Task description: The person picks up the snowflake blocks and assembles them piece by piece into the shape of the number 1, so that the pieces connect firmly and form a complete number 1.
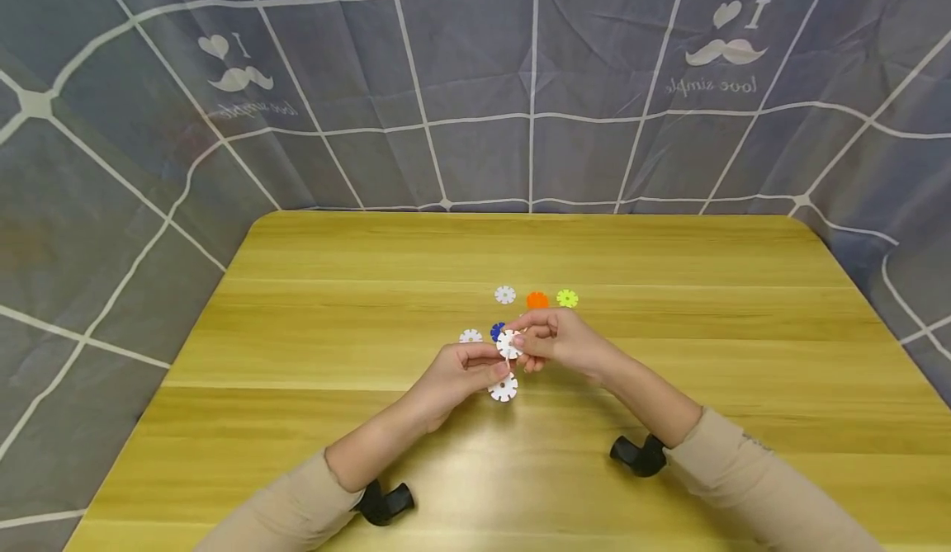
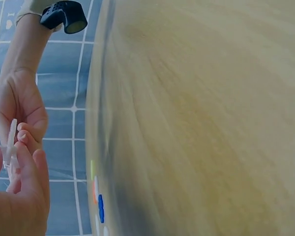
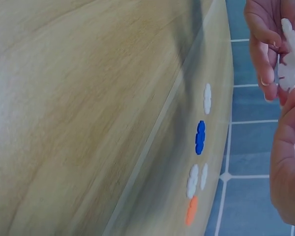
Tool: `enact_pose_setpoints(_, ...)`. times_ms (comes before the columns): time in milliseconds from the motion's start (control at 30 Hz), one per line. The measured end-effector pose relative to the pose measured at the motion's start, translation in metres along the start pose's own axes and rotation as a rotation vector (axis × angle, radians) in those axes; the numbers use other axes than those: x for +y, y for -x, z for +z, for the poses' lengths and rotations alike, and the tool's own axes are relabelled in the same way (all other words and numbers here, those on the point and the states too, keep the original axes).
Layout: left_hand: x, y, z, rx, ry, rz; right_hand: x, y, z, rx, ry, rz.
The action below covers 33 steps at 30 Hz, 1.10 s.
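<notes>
My left hand pinches a white notched disc between thumb and fingers, the disc hanging below the thumb. With thumb and fingertips, my right hand pinches a second white notched disc just above it. The two discs meet at their rims near my left thumb, held over the table. In the right wrist view, one white disc stands nearly edge-on against the other; whether their slots are engaged I cannot tell. Behind my fingers, a blue disc lies partly hidden.
On the wooden table lie more notched discs: a white one, an orange one, a yellow-green one and another white one. Black devices sit at both wrists. A grey checked cloth surrounds the table's back and sides.
</notes>
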<state>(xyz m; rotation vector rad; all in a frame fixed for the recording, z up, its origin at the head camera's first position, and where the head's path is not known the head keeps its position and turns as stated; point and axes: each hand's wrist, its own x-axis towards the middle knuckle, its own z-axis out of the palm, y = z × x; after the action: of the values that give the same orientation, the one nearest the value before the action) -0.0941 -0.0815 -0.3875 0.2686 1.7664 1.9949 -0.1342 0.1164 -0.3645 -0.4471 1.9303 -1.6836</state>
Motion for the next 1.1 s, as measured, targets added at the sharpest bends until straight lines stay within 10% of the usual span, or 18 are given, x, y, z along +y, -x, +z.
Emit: enact_pose_setpoints(1100, -0.0004, -0.009, 0.0065, 0.109, 0.186, -0.151, 0.0091, 0.0002, -0.001, -0.046, -0.072, 0.031)
